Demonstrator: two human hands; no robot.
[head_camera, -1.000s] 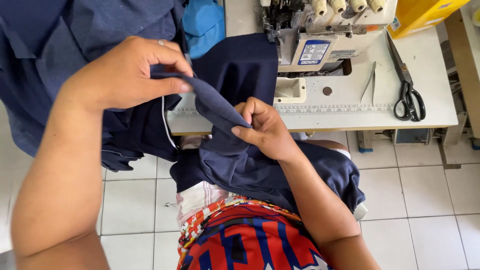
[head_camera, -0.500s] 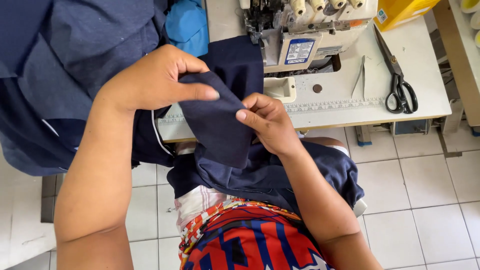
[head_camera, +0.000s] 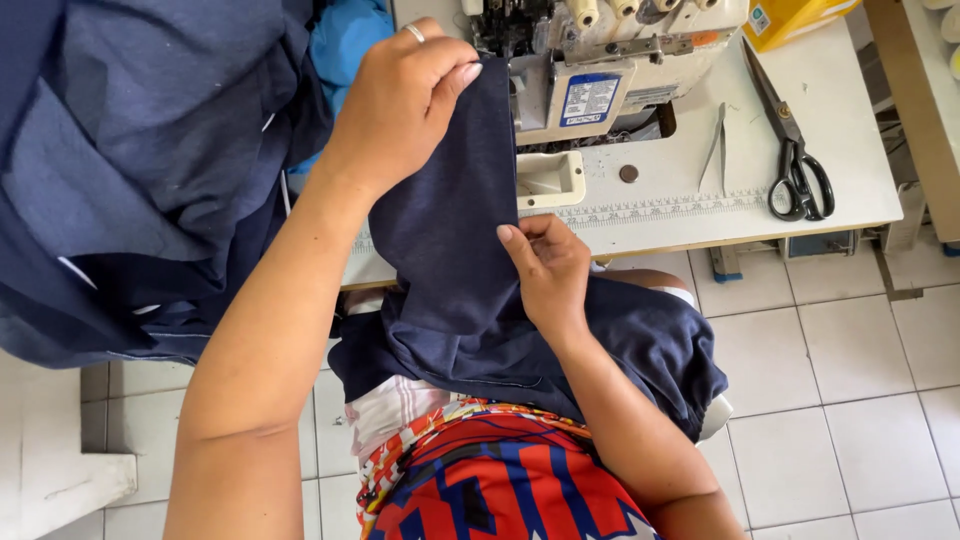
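Now the left hand (head_camera: 405, 95) is raised in front of the sewing machine (head_camera: 600, 60) and is closed on the upper edge of a navy blue fabric piece (head_camera: 450, 240), with the fingers folded over the cloth and a ring visible on one finger; the right hand (head_camera: 545, 270) is lower, and it pinches the right edge of the same piece between thumb and fingers, so the cloth is stretched upright between the two hands; the lower part of the fabric lies in folds on the person's lap, above a garment with a red, blue and white pattern (head_camera: 500, 480); behind the hands stands a white work table (head_camera: 860, 190), with a printed ruler strip along its front edge; on this table lie black scissors (head_camera: 795, 160), small metal snips (head_camera: 715, 145) and a small brown round thing (head_camera: 628, 173), all well apart from the hands; at the left a pile of dark blue cloth (head_camera: 130, 170) hangs beside the table, and a light blue cloth (head_camera: 345, 45) shows behind the left hand; the floor below is of pale tiles (head_camera: 840, 400).
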